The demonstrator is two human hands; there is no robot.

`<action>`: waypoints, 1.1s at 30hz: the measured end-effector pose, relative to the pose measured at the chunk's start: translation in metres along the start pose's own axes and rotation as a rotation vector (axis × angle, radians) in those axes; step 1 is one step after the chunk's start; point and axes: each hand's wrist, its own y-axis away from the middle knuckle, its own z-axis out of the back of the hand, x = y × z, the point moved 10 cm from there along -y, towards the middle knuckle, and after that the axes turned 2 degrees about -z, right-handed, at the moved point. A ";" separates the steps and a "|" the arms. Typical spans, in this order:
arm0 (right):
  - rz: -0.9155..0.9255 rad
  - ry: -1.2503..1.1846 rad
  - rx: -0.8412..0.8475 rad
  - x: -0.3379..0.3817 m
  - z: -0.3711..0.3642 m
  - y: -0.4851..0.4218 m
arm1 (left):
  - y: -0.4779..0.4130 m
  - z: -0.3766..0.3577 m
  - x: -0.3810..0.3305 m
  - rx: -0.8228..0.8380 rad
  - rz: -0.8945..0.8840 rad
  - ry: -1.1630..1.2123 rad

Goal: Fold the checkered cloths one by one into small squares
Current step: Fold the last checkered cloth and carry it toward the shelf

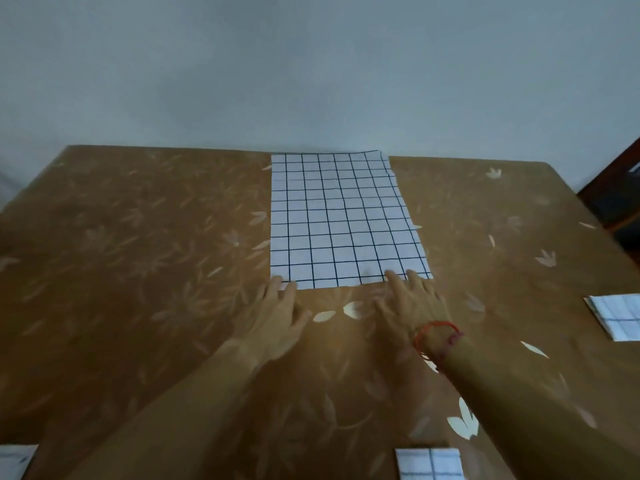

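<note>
A white cloth with a dark grid (pixel 341 220) lies flat on the table, a long rectangle running from the far edge toward me. My left hand (pixel 278 317) rests at the cloth's near left corner, fingertips on its edge. My right hand (pixel 412 304), with a red thread bracelet on the wrist, touches the near right corner with fingers spread. Neither hand has lifted the fabric. A folded checkered cloth (pixel 618 315) lies at the right edge of the view. Another folded one (pixel 429 464) sits at the bottom, near my right forearm.
The table wears a brown cover with pale leaf prints (pixel 138 254). A pale wall rises just behind its far edge. A dark wooden chair (pixel 620 195) stands at the far right corner. A white item (pixel 15 460) shows at the bottom left corner.
</note>
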 end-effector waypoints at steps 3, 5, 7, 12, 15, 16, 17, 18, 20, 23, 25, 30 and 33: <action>0.009 0.028 -0.033 0.004 -0.006 -0.024 | -0.024 -0.019 0.004 0.024 0.009 0.022; -0.023 0.051 -0.020 -0.003 -0.020 -0.037 | -0.034 -0.031 0.007 0.034 0.013 0.002; -0.044 0.038 -0.021 -0.008 -0.028 -0.048 | -0.041 -0.041 0.009 0.057 0.027 -0.013; 0.012 0.097 -0.043 -0.005 -0.036 -0.053 | -0.044 -0.054 0.009 0.064 0.041 -0.106; 0.038 0.146 -0.121 0.000 -0.030 -0.047 | -0.040 -0.050 0.006 0.047 0.028 -0.127; 0.046 0.156 -0.151 0.002 -0.027 -0.044 | -0.038 -0.048 0.006 0.035 0.020 -0.133; 0.058 0.168 -0.183 0.004 -0.026 -0.042 | -0.037 -0.045 0.006 0.024 0.017 -0.137; 0.070 0.177 -0.205 0.006 -0.024 -0.040 | -0.036 -0.043 0.006 0.008 0.015 -0.135; 0.092 0.204 -0.221 0.008 -0.025 -0.036 | -0.031 -0.038 0.005 -0.028 0.004 -0.120; 0.154 0.246 -0.276 0.015 -0.019 -0.028 | -0.019 -0.022 0.005 -0.153 -0.048 -0.100; 0.180 0.260 -0.289 0.018 -0.011 -0.020 | -0.009 -0.008 0.010 -0.242 -0.086 -0.061; 0.287 0.184 -0.421 0.022 0.020 0.012 | 0.027 0.037 0.028 -0.386 -0.124 0.014; 0.254 0.154 -0.409 0.018 0.029 0.032 | 0.054 0.060 0.039 -0.437 -0.116 0.024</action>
